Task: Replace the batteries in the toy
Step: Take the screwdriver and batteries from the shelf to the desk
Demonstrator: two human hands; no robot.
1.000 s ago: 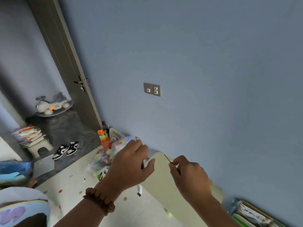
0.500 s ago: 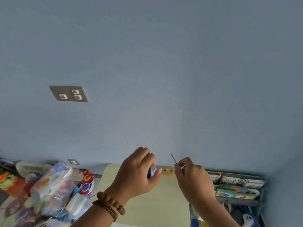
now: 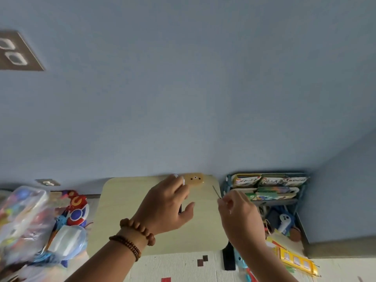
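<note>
From where I stand, the likeliest toy is the small tan bear-faced piece (image 3: 194, 180). It lies at the far edge of the low pale table (image 3: 122, 210), right against the blue wall (image 3: 183, 98), where it cannot slide off.

The left hand (image 3: 168, 206) stretches toward it with the thumb held wide. Its fingertips (image 3: 175, 176) are just beside the piece, though I cannot tell whether they touch. A dark sliver (image 3: 180, 208) shows under the palm. It may be a part being carried, and I cannot tell whether the hand grips it or is simply open.

The right hand (image 3: 240, 216) hangs near, to the right. It pinches a thin metal tool (image 3: 215, 191) between thumb and finger, tip raised and angled toward the piece. I judge it is kept ready for a cover screw while the other hand steadies the toy, so the task looks barely begun.

Further out, a clear bag of toys (image 3: 24, 216) slumps left of the table. A rack of picture books (image 3: 264, 186) stands to its right.
</note>
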